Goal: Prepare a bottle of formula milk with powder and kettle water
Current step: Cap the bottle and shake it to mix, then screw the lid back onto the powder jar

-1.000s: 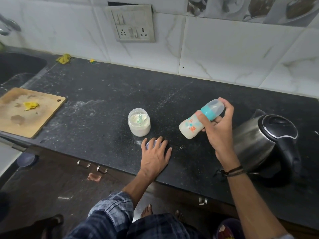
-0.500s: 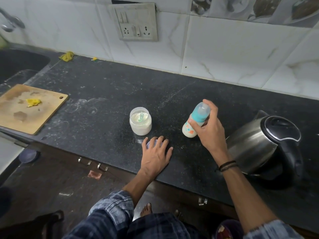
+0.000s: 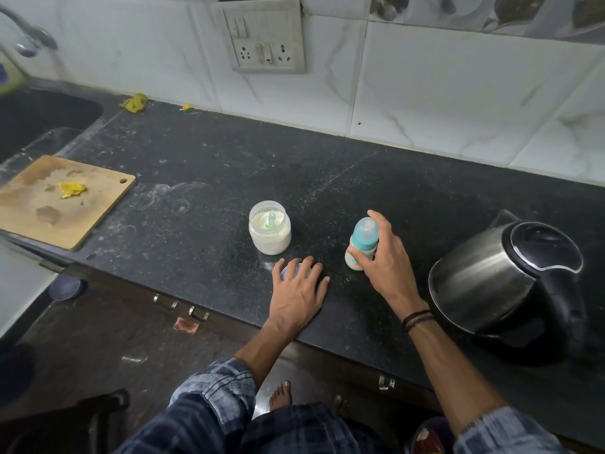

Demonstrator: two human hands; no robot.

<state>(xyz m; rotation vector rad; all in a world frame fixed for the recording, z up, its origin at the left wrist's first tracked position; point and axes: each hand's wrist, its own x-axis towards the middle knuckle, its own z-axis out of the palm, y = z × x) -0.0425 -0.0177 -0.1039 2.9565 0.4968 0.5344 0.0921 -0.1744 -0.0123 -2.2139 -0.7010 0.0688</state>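
Speckled black stone countertop (image 3: 203,178), dusty, carries one round clear jar (image 3: 270,237) of pale powder with a green scoop (image 3: 271,220) sunk in it. At its 3 o'clock one milky baby bottle (image 3: 362,240) with a teal collar stands upright, my right hand (image 3: 389,260) curled round it. My left hand (image 3: 299,290) lies flat, fingers spread over one round lid (image 3: 288,271) at the jar's 5 o'clock. One steel kettle (image 3: 484,283) sits at the bottle's 3 o'clock.

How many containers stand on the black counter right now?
3: clear powder jar centre, teal-capped baby bottle gripped by right hand, steel kettle far right. Nothing looks hidden.
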